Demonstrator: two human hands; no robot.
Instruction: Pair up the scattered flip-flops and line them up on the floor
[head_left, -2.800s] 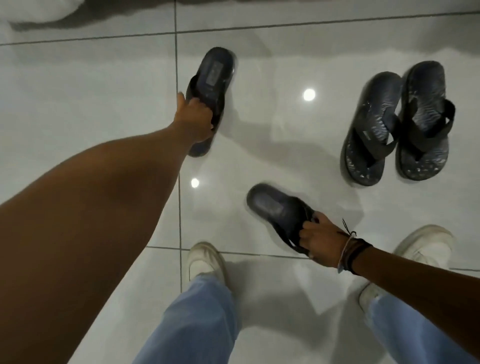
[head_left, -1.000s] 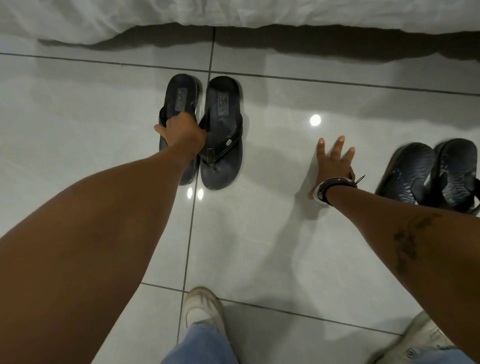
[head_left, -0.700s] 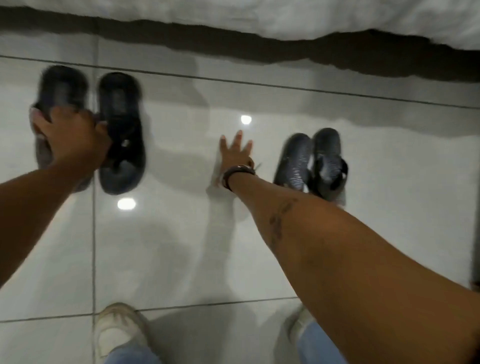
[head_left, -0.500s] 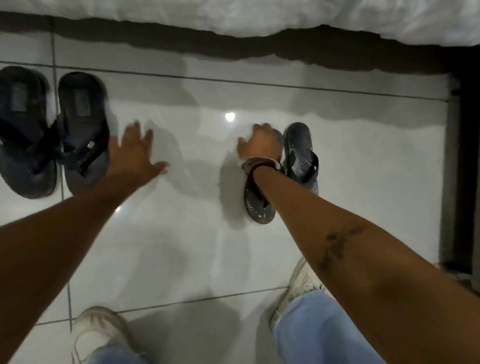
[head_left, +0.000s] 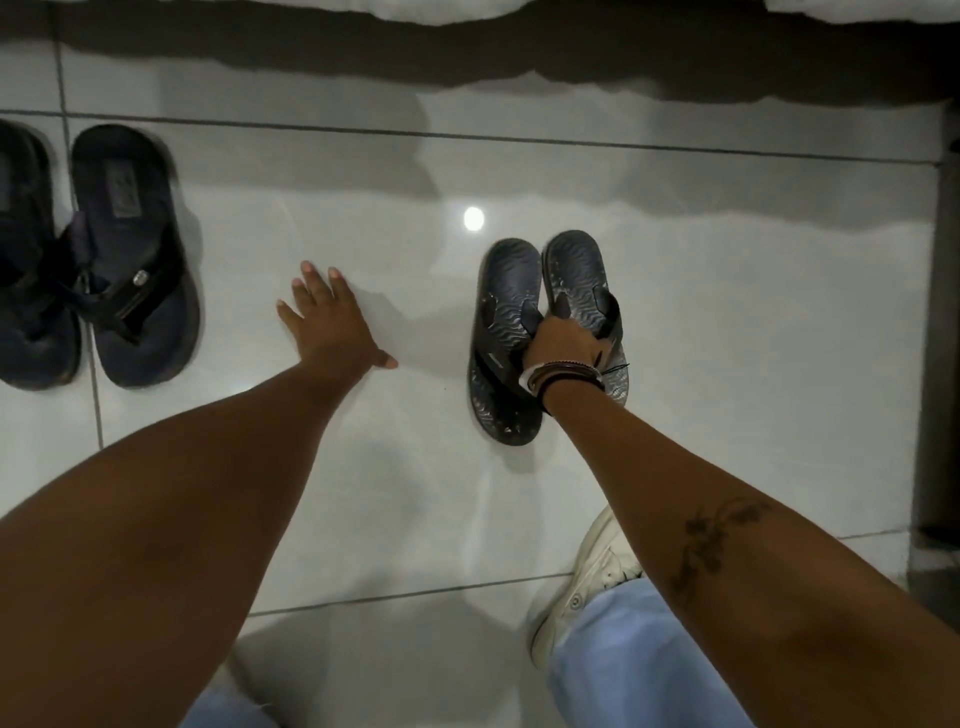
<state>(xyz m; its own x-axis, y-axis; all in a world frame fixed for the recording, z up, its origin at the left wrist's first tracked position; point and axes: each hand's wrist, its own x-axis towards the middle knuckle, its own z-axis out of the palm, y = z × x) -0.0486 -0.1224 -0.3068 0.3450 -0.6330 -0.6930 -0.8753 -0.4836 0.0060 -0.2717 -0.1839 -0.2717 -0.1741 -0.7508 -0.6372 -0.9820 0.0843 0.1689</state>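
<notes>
Two pairs of dark flip-flops lie on the glossy white tile floor. The smooth navy pair (head_left: 132, 260) sits side by side at the far left, its left shoe cut off by the frame edge. A wavy-patterned pair (head_left: 506, 312) lies at centre right, the two shoes touching. My right hand (head_left: 563, 343) is closed on the straps of that patterned pair, wrist bands showing. My left hand (head_left: 332, 322) rests flat on the bare tile between the two pairs, fingers spread, holding nothing.
White bedding (head_left: 467, 10) hangs along the top edge with a dark gap beneath it. A dark vertical frame (head_left: 940, 338) stands at the right. My white sneaker (head_left: 587, 582) and blue jeans are at the bottom.
My left hand let go of the navy pair and moved right onto the tile. My right hand reached the patterned pair and closed on its straps. The view shifted right.
</notes>
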